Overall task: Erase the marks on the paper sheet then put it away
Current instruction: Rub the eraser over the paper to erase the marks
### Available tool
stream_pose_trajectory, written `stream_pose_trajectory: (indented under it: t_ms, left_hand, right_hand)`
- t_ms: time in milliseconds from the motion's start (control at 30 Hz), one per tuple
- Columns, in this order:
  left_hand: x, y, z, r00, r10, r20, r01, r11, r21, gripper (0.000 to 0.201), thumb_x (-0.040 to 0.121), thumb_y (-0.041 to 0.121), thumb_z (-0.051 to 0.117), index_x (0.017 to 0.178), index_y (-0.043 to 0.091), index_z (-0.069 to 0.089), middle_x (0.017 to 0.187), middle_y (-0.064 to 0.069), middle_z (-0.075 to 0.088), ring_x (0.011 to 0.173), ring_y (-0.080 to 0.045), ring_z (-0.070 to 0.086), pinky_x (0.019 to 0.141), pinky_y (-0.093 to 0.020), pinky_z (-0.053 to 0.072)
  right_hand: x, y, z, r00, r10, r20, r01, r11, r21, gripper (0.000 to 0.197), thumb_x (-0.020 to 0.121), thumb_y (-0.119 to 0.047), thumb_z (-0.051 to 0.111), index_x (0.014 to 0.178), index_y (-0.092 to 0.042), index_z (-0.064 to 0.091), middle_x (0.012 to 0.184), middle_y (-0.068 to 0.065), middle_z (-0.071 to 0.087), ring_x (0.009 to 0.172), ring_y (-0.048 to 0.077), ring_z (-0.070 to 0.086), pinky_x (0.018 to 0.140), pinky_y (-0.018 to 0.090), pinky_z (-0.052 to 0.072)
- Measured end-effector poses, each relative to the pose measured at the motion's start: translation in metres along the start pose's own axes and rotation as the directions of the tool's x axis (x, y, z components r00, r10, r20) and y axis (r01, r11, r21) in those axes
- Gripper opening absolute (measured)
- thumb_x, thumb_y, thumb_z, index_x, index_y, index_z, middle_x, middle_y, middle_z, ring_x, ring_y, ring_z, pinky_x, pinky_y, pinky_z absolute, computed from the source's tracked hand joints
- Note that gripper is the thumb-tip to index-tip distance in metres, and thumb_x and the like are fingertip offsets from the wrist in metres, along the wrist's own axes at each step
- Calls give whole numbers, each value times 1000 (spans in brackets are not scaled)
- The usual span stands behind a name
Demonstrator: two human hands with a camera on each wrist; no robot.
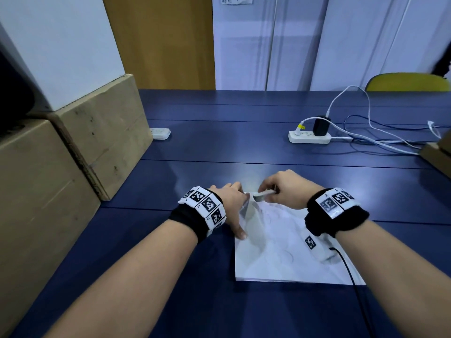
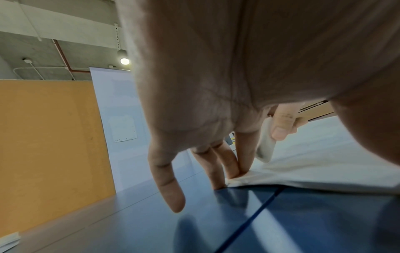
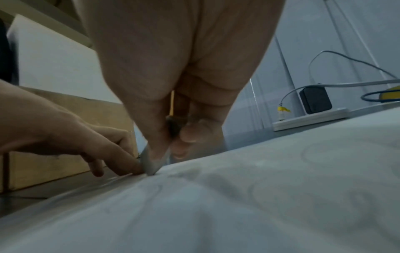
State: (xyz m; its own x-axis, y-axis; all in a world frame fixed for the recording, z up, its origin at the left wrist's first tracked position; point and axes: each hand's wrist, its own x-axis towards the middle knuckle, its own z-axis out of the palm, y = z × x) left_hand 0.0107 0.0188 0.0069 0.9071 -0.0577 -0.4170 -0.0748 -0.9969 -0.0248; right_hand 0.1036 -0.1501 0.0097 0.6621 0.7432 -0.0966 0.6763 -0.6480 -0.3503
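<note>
A white paper sheet (image 1: pixel 275 254) with faint pencil loops lies on the blue table (image 1: pixel 219 147) in front of me. My left hand (image 1: pixel 233 203) presses its straight fingers (image 2: pixel 232 164) onto the sheet's far left corner (image 2: pixel 314 167), where the paper buckles slightly. My right hand (image 1: pixel 280 189) pinches a white eraser (image 1: pixel 263 195) between thumb and fingers, its tip down on the paper beside the left fingertips. In the right wrist view the eraser (image 3: pixel 149 164) touches the sheet (image 3: pixel 238 196) next to the left hand (image 3: pixel 97 150). From the left wrist, the eraser (image 2: pixel 265 147) shows under the right thumb.
Cardboard boxes (image 1: pixel 73 167) stand along the table's left side. A white power strip (image 1: pixel 310 137) with a black charger and loose cables lies at the back right, and a smaller strip (image 1: pixel 159 133) at the back left. A black cable (image 1: pixel 351 276) crosses the paper's right edge.
</note>
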Motion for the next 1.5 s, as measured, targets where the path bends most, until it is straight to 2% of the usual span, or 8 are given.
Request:
stream_pose_trajectory:
  t_ms: [167, 367, 533, 667, 867, 1067, 1233, 1500]
  left_hand:
    - [1, 0, 0, 1000, -1, -9, 0, 1000, -4, 97, 59, 63, 81, 140, 22, 44, 132, 0, 36, 126, -20, 38, 101, -47, 37]
    - [1, 1, -1, 1000, -8, 5, 8, 1000, 10, 94, 59, 64, 81, 135, 21, 47, 130, 0, 37, 124, -21, 40, 98, -47, 39]
    - [1, 1, -1, 1000, -7, -1, 7, 1000, 2, 97, 59, 63, 82, 138, 21, 46, 132, 0, 37, 126, -21, 38, 98, -46, 38]
    - [1, 2, -2, 1000, -10, 18, 10, 1000, 5, 98, 58, 63, 82, 138, 19, 45, 132, 0, 36, 125, -21, 39, 99, -47, 41]
    - [0, 2, -1, 1000, -9, -5, 9, 1000, 1, 98, 58, 63, 82, 139, 21, 45, 131, 1, 36, 124, -20, 40, 96, -45, 43]
    - [0, 2, -1, 1000, -20, 8, 20, 1000, 7, 90, 57, 63, 82, 130, 22, 50, 126, 2, 37, 120, -21, 42, 93, -46, 46]
    - [1, 2, -1, 1000, -19, 2, 19, 1000, 5, 98, 58, 63, 83, 138, 21, 45, 131, 1, 36, 125, -21, 39, 97, -46, 44]
    - [1, 1, 0, 1000, -18, 8, 18, 1000, 1, 98, 58, 62, 82, 138, 22, 44, 130, 1, 36, 124, -21, 39, 96, -47, 43]
  right_hand:
    - [-16, -1, -5, 960, -32, 277, 16, 998, 57, 14, 83, -27, 74, 97, -27, 77, 62, 1, 66, 47, 11, 56, 60, 29, 53]
    - [1, 1, 0, 999, -12, 42, 15, 997, -72, 20, 90, -28, 62, 104, -23, 75, 75, -11, 65, 77, 12, 56, 72, 24, 43]
    - [-8, -2, -11, 943, -13, 331, 28, 999, -42, 17, 83, -28, 70, 98, -28, 77, 67, -6, 65, 57, 10, 56, 62, 24, 47]
    - [1, 2, -5, 995, 54, 83, -46, 995, -89, 22, 88, -30, 60, 102, -22, 75, 85, -1, 71, 76, 15, 62, 72, 30, 53]
    - [-11, -3, -6, 953, -18, 301, 31, 999, -36, 22, 84, -27, 70, 106, -27, 76, 79, -9, 70, 70, 4, 59, 69, 20, 46]
    - [7, 1, -1, 999, -3, 32, 5, 998, -63, 22, 88, -39, 64, 94, -22, 76, 79, -1, 70, 75, 15, 55, 68, 28, 46]
    - [-13, -5, -5, 923, -33, 383, 18, 999, 42, 20, 81, -23, 73, 100, -25, 78, 66, -9, 66, 54, -1, 52, 58, 15, 42]
    - [3, 2, -2, 995, -27, 95, 31, 999, -41, 16, 85, -36, 67, 90, -24, 76, 70, -5, 68, 67, 11, 57, 66, 27, 47]
